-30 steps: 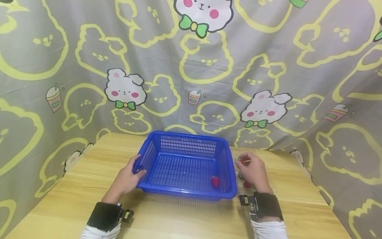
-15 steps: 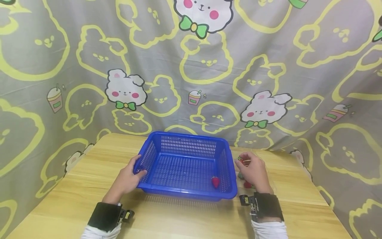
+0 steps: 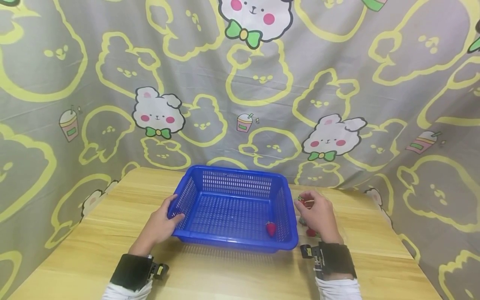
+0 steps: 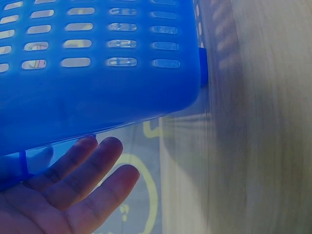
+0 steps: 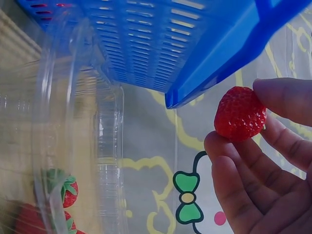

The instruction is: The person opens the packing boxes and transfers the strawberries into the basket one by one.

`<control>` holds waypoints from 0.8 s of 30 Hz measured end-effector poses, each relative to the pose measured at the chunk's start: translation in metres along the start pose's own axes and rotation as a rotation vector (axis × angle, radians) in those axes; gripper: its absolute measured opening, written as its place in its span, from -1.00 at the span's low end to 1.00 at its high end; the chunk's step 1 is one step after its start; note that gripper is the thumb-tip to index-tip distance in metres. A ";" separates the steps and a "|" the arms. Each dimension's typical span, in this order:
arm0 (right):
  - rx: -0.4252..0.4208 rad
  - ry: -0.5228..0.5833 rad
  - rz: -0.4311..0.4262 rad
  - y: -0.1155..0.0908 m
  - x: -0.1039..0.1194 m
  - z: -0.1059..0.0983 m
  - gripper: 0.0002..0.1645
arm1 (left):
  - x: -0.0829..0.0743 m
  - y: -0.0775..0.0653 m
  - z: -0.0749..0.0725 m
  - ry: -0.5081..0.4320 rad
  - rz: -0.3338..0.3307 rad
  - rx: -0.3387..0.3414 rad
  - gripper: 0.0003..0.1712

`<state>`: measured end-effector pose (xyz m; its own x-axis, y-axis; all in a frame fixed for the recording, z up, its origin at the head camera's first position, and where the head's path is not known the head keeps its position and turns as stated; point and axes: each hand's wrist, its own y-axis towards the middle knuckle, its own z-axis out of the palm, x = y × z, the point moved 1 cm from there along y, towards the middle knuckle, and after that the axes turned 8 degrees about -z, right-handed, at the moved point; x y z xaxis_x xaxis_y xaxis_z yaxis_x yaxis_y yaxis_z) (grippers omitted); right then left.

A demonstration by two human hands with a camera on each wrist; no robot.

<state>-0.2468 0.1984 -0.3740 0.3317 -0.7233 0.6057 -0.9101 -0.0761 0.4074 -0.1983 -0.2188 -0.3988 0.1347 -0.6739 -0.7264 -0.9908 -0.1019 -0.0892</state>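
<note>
A blue plastic basket (image 3: 234, 240) with slotted walls stands on the table. My left hand (image 3: 161, 223) holds its left rim, thumb over the inside and fingers outside; in the left wrist view the fingers (image 4: 105, 190) lie under the rim. One red strawberry (image 3: 271, 228) rests on the basket floor near the right front corner. Beyond the basket's right wall, my right hand (image 3: 318, 210) pinches another strawberry (image 5: 240, 114) between thumb and fingers. Below that hand is a clear plastic box (image 5: 109, 146) with several strawberries (image 5: 70, 192) in it, partly covered by the hand in the head view.
The wooden table (image 3: 232, 279) carries the basket and the clear box. A grey curtain (image 3: 210, 83) with yellow outlines and white rabbits hangs close behind and along both sides. The basket's right wall lies between the held strawberry and the basket floor.
</note>
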 end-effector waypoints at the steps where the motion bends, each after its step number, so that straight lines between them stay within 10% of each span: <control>1: -0.002 0.002 -0.005 0.000 0.000 0.000 -0.68 | 0.000 0.000 0.000 0.000 0.000 0.000 -0.26; 24: -0.012 0.039 -0.031 0.000 0.008 0.003 -0.69 | -0.001 -0.001 0.000 0.011 0.011 -0.004 -0.26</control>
<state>-0.2447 0.1905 -0.3709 0.3698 -0.6930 0.6189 -0.8961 -0.0900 0.4347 -0.1976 -0.2182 -0.3980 0.1240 -0.6828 -0.7200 -0.9922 -0.0970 -0.0788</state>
